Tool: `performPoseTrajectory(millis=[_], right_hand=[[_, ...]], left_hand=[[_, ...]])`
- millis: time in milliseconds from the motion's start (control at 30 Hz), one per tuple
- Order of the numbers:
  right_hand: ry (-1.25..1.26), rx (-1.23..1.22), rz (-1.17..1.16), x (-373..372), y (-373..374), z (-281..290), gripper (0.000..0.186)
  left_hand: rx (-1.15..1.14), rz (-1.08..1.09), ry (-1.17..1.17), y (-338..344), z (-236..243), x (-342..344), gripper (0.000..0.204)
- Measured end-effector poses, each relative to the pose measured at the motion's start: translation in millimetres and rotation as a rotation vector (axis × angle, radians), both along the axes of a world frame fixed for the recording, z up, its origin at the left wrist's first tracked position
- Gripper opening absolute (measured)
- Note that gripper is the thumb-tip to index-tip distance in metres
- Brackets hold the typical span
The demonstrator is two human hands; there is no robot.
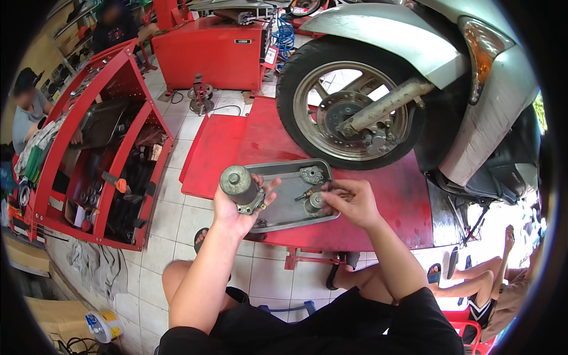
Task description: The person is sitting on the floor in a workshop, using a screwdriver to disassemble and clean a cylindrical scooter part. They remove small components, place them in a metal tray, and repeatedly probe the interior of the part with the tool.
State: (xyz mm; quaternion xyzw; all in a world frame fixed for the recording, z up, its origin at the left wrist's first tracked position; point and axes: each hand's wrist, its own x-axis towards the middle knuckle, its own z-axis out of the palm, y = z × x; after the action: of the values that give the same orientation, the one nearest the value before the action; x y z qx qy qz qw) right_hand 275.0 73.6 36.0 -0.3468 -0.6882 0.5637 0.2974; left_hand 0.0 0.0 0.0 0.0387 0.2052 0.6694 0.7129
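In my left hand [232, 213] is a cylindrical metal motor-like part [238, 183] with a domed end and a flange at its base. The palm faces up and some fingers extend past the part. My right hand [353, 203] hangs over the right side of a grey metal tray [281, 225], thumb and fingers pinched together. What they pinch, if anything, is too small to make out. Just beside those fingertips, a small round metal part [315, 202] sits in the tray. Toward the tray's far right corner lies a flat metal cover-like piece [311, 174].
The tray rests on a red lift platform [378, 204], with a scooter's front wheel [349, 106] standing just beyond. Leftward is a red tool cart [145, 195] holding tools. Two people are at the far left; another person [506, 281] sits at the right.
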Motion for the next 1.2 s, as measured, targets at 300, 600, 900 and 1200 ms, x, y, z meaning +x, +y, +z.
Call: performPoseTrajectory(millis=[300, 600, 900, 1200], right_hand=[[0.171, 0.655, -0.262, 37.4, -40.3, 38.9, 0.018], [0.132, 0.682, -0.081, 42.4, -53.8, 40.2, 0.013], [0.102, 0.663, -0.052, 38.9, -55.3, 41.8, 0.009], [0.066, 0.780, 0.076, 33.3, -55.1, 48.6, 0.017]], left_hand=[[-0.197, -0.162, 0.220, -10.5, -5.3, 58.5, 0.056], [-0.294, -0.314, 0.305, -16.2, -15.5, 86.1, 0.062], [-0.308, -0.301, 0.338, -15.9, -18.5, 87.3, 0.059], [-0.334, -0.283, 0.445, -19.3, -25.5, 90.4, 0.057]])
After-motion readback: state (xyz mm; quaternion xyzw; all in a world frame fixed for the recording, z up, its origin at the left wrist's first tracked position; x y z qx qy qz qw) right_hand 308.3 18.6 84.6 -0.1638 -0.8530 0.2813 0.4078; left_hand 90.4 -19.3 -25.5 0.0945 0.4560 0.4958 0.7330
